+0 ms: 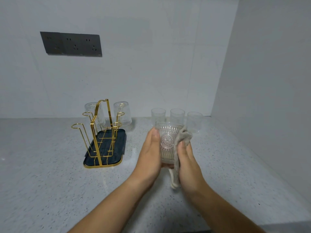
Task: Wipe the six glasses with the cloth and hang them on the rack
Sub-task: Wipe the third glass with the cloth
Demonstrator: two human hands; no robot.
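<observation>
glass [166, 145] btwn hands – L hand [149, 155] grips, R hand [186, 162] w/ cloth [183, 137]

A pale grey speckled stone counter [50, 182] fills the lower half of the frame, its surface flecked with small dark and light grains and faintly glossy. Behind it a plain light grey back wall [151, 64] rises to the top of the frame. In the upper left, a dark grey socket panel [71, 44] is set flush in that wall, a wide rectangle with three sets of outlets side by side. On the right, a smooth white side wall [269, 98] meets the back wall at a corner and runs forward along the counter's right edge.
</observation>
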